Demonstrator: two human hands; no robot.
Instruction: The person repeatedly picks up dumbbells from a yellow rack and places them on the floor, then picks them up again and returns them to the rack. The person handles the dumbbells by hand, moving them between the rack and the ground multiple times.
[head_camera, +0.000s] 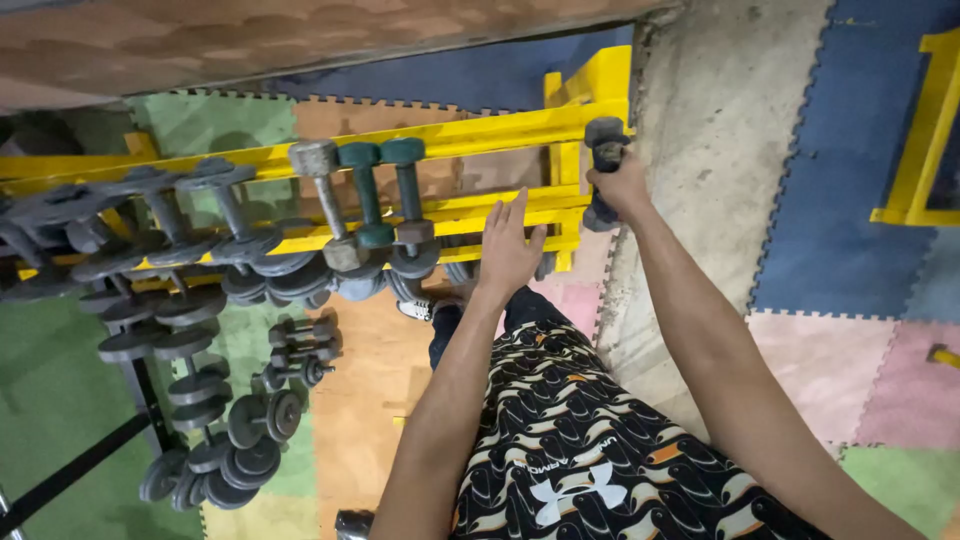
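Observation:
My right hand (622, 186) is closed round the handle of a dark grey dumbbell (605, 140) at the right end of the yellow dumbbell rack (500, 132). My left hand (507, 250) hovers flat with fingers spread over the rack's lower rail, holding nothing. Just left of it, green dumbbells (385, 195) and a grey one (325, 200) lie across the rails.
Several dark dumbbells (150, 215) fill the rack's left part, and more lie on the coloured foam floor mats (240, 420) below. A bare concrete strip (700, 150) runs to the right of the rack. Another yellow frame (920, 150) stands at the far right.

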